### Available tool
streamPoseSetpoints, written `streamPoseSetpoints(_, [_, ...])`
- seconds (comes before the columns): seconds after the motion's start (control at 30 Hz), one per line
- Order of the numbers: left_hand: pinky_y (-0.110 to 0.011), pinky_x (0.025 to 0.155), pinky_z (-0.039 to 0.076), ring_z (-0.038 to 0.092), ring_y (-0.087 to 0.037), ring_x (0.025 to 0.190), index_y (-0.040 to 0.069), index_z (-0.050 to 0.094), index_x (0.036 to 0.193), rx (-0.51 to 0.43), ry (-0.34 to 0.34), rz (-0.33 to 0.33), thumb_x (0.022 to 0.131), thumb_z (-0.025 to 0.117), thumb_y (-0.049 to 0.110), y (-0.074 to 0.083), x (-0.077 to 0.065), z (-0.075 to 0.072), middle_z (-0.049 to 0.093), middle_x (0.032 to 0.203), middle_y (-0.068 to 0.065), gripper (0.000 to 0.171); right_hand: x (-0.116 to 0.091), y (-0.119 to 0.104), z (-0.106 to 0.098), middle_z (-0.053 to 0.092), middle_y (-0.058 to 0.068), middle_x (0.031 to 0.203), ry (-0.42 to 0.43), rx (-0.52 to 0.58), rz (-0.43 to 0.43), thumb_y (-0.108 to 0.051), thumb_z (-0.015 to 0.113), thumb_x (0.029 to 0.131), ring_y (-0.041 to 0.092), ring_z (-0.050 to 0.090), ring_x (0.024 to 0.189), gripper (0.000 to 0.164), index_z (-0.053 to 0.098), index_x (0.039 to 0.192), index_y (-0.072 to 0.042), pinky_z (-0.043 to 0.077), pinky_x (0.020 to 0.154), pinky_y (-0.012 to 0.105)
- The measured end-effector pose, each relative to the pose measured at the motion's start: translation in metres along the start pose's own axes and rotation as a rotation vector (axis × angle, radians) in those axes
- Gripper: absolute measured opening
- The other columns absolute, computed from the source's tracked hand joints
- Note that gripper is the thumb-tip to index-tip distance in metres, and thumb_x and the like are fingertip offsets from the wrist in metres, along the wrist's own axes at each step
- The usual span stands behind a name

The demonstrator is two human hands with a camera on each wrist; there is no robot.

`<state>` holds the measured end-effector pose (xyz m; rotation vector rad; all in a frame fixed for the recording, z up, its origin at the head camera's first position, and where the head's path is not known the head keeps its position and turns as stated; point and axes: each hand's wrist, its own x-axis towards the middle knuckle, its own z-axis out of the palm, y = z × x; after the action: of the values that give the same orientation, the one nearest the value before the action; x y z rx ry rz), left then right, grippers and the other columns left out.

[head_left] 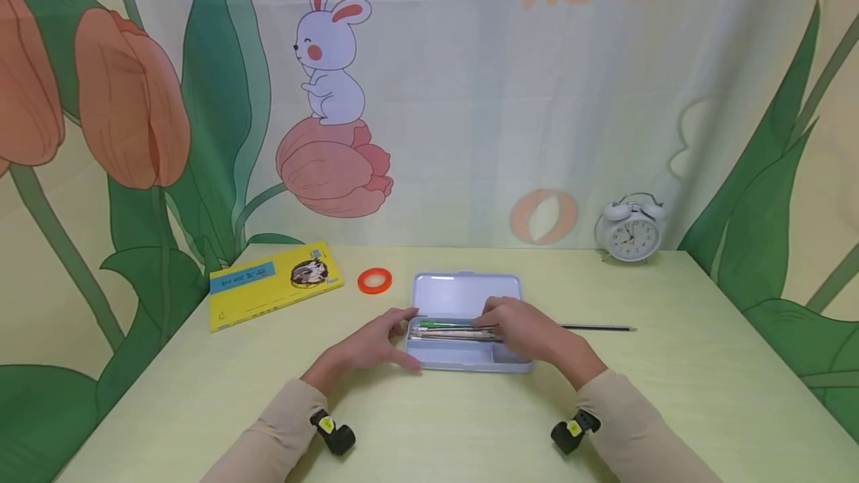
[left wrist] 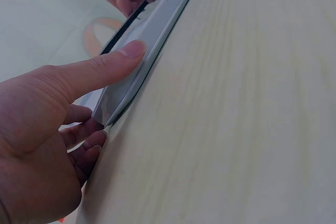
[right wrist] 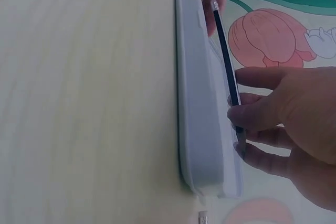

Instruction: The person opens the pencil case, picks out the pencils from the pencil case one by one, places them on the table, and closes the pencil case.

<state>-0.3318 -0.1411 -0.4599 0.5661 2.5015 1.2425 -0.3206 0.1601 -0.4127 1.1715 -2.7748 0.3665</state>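
Note:
A pale lilac pencil case (head_left: 448, 355) lies on the table with its lid tilted back. Several pencils, one of them green (head_left: 439, 325), lie in its rear compartment. My left hand (head_left: 376, 341) grips the case's left end, its thumb on the front wall and its other fingers around the corner, as the left wrist view shows. Over the right part of the case, my right hand (head_left: 520, 326) pinches a dark pencil (right wrist: 224, 51) with a pale tip, clearest in the right wrist view. Another dark pencil (head_left: 597, 328) lies on the table to the right of the case.
A yellow book (head_left: 268, 300) lies at the back left, with an orange-red tape roll (head_left: 374, 281) beside it. A white alarm clock (head_left: 631, 233) stands at the back right. Behind the table (head_left: 456, 423) hangs a printed curtain.

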Motion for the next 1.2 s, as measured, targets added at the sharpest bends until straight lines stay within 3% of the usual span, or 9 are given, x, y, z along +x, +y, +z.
streamPoseSetpoints(0.23, [-0.049,0.108,0.036,0.043,-0.029,0.121,0.015,0.036,0.155,0.001,0.005,0.005,0.073,0.091,0.032,0.001,0.001,0.001,0.047,0.136,-0.006,0.1,-0.011,0.013,-0.01,0.062,0.005,0.092,0.031,0.046,-0.01,0.018,0.064,0.084,0.014,0.053,0.081,0.04,0.078,0.111,-0.007,0.049,0.07,0.026])
streamPoseSetpoints(0.47, [-0.05,0.107,0.036,0.044,-0.028,0.12,0.014,0.036,0.155,0.001,0.001,0.013,0.073,0.091,0.032,-0.001,0.002,0.001,0.047,0.136,-0.006,0.101,-0.026,0.032,-0.017,0.061,0.001,0.096,0.008,0.146,0.063,0.015,0.062,0.088,0.014,0.054,0.086,0.039,0.076,0.115,-0.008,0.05,0.076,0.03])
streamPoseSetpoints(0.9, [-0.047,0.107,0.036,0.044,-0.027,0.119,0.014,0.036,0.156,0.011,-0.006,0.017,0.072,0.091,0.036,-0.002,0.002,0.0,0.048,0.133,-0.004,0.102,-0.067,0.065,-0.027,0.064,0.003,0.093,0.056,0.276,0.107,0.015,0.064,0.088,0.015,0.056,0.083,0.036,0.077,0.113,-0.006,0.05,0.072,0.028])
streamPoseSetpoints(1.2, [-0.049,0.109,0.034,0.044,-0.028,0.121,0.013,0.036,0.155,-0.002,-0.004,0.025,0.071,0.092,0.035,-0.002,0.002,0.0,0.047,0.135,-0.005,0.104,-0.09,0.088,-0.034,0.066,0.006,0.093,0.036,0.288,0.176,0.013,0.065,0.087,0.015,0.056,0.082,0.034,0.076,0.113,-0.006,0.05,0.073,0.029])
